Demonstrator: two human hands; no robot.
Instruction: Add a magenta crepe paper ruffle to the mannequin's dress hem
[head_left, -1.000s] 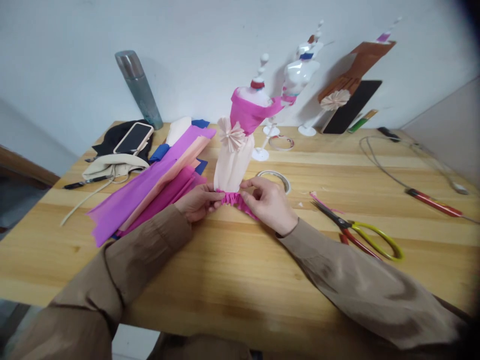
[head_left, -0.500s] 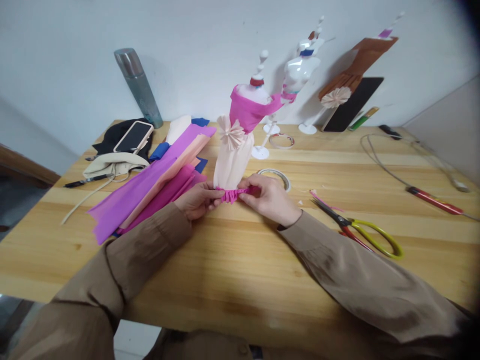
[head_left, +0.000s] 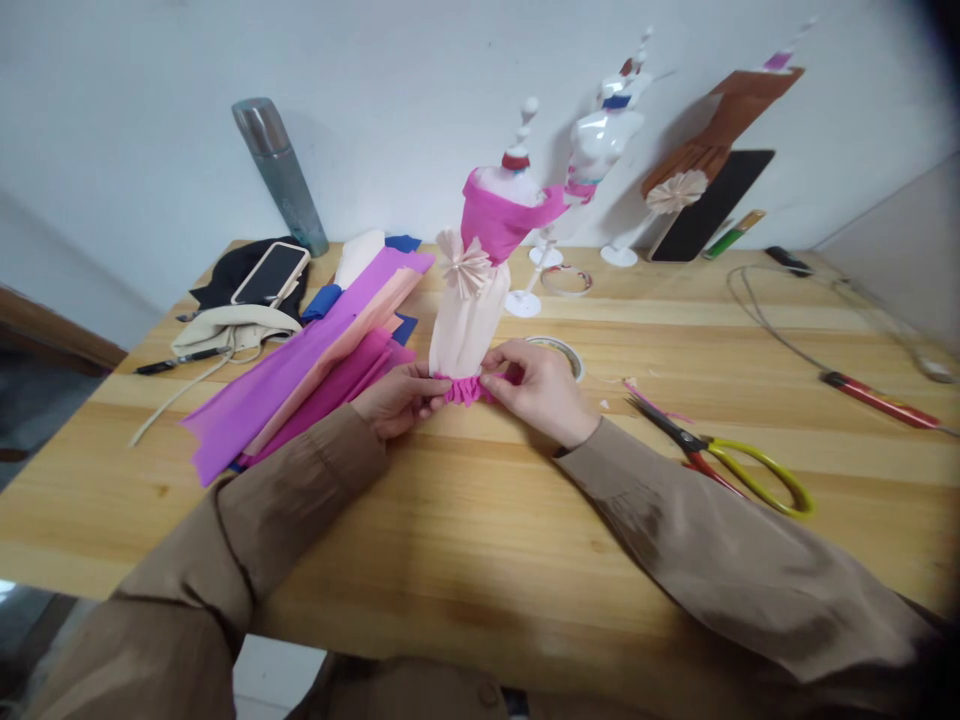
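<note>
A small white mannequin wears a pink wrapped top and a long cream skirt. At its waist sits a pleated cream paper rosette. Along the skirt's hem runs a gathered pink crepe paper ruffle. My left hand pinches the ruffle's left end between thumb and fingers. On the right end, my right hand is closed in a pinch. The fingertips cover both ends of the strip.
Scissors lie right of my right hand, and a tape roll is just behind it. Crepe paper sheets are on the left near a phone and bottle. Other dressed mannequins stand by the wall.
The right fingers have shifted slightly at the ruffle's right end, and the ruffle looks more spread along the hem. The left hand keeps its pinch. The whole view has shifted slightly.
</note>
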